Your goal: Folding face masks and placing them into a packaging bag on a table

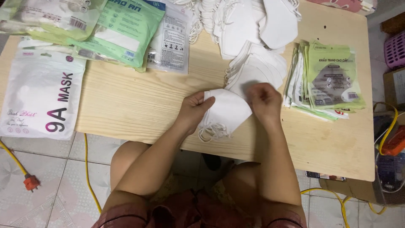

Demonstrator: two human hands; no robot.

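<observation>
A small stack of folded white face masks [226, 110] lies near the front edge of a light wooden table [135, 105], ear loops dangling at its lower left. My left hand [195, 109] grips the stack's left side with the thumb on top. My right hand [264, 100] pinches the stack's right corner. Just behind my hands sits a fanned pile of white masks [257, 67], and a larger heap of masks [249, 19] lies at the table's far edge.
A pile of green flat pouches [331, 78] lies right of my hands. Large white and green mask bags [40, 99] cover the table's left end. Yellow cables [86, 169] and an orange plug [31, 182] lie on the tiled floor. Boxes stand at right.
</observation>
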